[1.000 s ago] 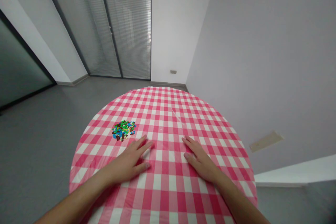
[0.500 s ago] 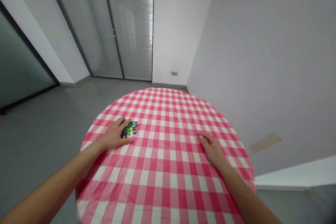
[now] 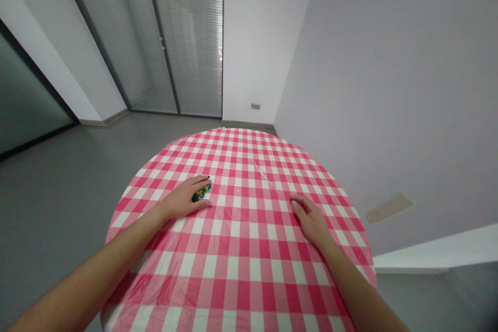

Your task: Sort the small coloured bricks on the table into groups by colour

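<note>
A round table [image 3: 249,275] wears a pink and white checked cloth. On its left part lies a small heap of tiny coloured pieces [image 3: 203,193], green, blue, yellow and dark. My left hand [image 3: 182,202] covers most of that heap, fingers curled over the top and thumb beneath, so only the right end of the heap shows. On the right part of the cloth my right hand [image 3: 310,218] lies flat, fingers stretched out, holding nothing.
The table's far edge faces a white corner wall [image 3: 257,36]. Glass doors with blinds [image 3: 182,36] stand at the back left. Grey floor [image 3: 58,176] surrounds the table. A flat tan plate [image 3: 390,207] lies low by the right wall.
My left hand went from the middle of the cloth to the coloured pieces and closed round them, dragging them slightly right. My right hand slid right and stays flat.
</note>
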`<state>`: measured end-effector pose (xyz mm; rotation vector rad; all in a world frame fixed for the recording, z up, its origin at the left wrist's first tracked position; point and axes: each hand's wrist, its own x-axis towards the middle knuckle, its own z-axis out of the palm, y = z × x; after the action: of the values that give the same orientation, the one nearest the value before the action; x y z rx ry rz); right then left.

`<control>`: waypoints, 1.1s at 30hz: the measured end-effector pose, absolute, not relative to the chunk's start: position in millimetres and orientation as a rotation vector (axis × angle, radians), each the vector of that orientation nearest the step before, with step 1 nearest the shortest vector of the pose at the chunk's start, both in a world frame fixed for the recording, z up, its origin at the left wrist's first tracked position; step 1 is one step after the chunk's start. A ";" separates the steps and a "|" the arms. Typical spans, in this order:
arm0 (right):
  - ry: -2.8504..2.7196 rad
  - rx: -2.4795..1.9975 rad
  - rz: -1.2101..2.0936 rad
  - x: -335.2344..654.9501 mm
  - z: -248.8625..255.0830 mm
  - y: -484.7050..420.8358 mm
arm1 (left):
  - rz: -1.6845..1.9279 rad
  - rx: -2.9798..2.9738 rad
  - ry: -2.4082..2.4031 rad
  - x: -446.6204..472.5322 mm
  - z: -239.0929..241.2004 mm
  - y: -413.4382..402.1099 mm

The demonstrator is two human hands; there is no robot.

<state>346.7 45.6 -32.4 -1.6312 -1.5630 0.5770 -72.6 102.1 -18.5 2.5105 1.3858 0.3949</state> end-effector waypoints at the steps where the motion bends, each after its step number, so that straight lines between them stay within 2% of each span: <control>1: -1.566 -1.627 0.582 346.5 -32.4 45.5 | 0.389 2.519 1.350 -68.5 -17.4 100.6; 24: -1.624 -1.601 0.573 346.7 -30.8 43.8 | 0.417 2.571 0.734 52.4 1.1 62.9; 28: -1.619 -1.612 0.584 346.1 -29.8 43.4 | 0.472 2.600 0.964 29.6 3.0 78.8; 33: -1.645 -1.620 0.571 344.8 -27.6 42.8 | 0.526 2.516 1.562 -40.2 -15.3 121.9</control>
<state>344.8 42.8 -27.6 -1.6195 -1.6446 0.5705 -40.2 121.9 -15.3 2.5164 1.5622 0.5260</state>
